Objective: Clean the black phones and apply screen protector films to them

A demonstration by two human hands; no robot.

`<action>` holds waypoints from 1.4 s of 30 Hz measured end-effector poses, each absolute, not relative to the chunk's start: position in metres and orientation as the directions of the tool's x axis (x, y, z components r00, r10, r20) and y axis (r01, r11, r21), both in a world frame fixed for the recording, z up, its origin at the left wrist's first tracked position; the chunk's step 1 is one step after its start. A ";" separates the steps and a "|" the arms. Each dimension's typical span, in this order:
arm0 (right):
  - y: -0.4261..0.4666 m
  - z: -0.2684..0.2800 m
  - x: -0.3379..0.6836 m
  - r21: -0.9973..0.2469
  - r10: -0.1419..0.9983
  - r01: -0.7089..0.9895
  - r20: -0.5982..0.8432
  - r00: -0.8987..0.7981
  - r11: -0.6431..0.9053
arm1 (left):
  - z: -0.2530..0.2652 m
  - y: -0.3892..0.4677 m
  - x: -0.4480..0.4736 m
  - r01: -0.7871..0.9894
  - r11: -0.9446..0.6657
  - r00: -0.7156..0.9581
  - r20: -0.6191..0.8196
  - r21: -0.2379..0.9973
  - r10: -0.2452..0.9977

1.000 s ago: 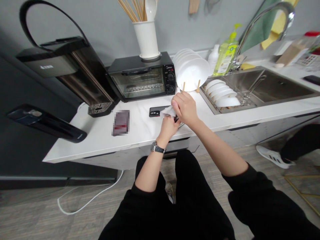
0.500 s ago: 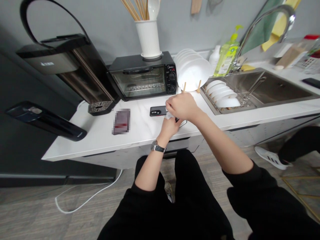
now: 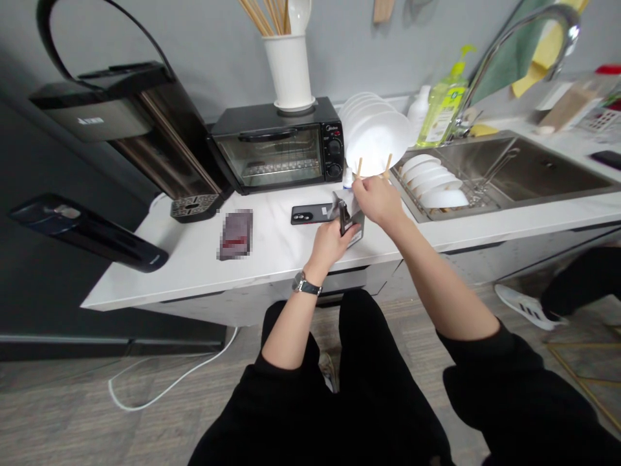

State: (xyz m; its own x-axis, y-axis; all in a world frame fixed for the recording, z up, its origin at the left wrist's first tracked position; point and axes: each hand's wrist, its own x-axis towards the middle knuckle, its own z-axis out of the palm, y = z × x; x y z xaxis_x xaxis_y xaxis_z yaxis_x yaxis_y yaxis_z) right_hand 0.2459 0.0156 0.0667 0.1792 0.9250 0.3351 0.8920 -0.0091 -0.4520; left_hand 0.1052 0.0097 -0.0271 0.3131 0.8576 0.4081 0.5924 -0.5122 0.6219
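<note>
My left hand (image 3: 330, 244), with a watch on its wrist, is closed round a dark, narrow object (image 3: 345, 217) that looks like a phone seen nearly edge-on. A thin greyish, see-through sheet (image 3: 334, 206) stands up beside it. My right hand (image 3: 377, 199) is closed in a pinch at the sheet's upper right side; the fingertips are partly hidden. Flat on the counter, left of my hands, lies a black phone (image 3: 308, 214) with its camera side up. A grey, box-like thing with a label (image 3: 357, 234) shows under my left fingers. Behind them stands a small white bottle (image 3: 347, 178).
A pixelated dark item (image 3: 236, 235) lies on the counter (image 3: 272, 255). Further back are a toaster oven (image 3: 281, 152), a drinks machine (image 3: 160, 136) and white plates (image 3: 376, 139). Bowls (image 3: 431, 178) sit by the sink (image 3: 533, 171). Another person's shoe (image 3: 526, 306) is at right.
My right hand has moved right, away from my left hand, uncovering the dark object and the see-through sheet. My left hand has hardly moved.
</note>
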 end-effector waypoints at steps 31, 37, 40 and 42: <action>0.006 0.042 0.231 -0.526 0.722 0.720 0.690 0.050 0.452 | -0.028 0.009 0.106 0.630 -0.458 0.300 0.347 0.627 0.889; -0.004 0.024 0.240 -0.512 0.601 0.539 0.799 0.014 0.669 | -0.037 0.006 0.101 0.444 -0.494 0.482 0.266 0.748 0.835; -0.002 0.007 0.253 -0.602 0.598 0.428 0.785 0.162 0.674 | -0.040 0.006 0.092 0.365 -0.529 0.503 0.315 0.766 0.805; -0.001 -0.007 0.261 -0.678 0.629 0.368 0.732 0.261 0.636 | -0.040 0.005 0.083 0.371 -0.542 0.451 0.364 0.755 0.815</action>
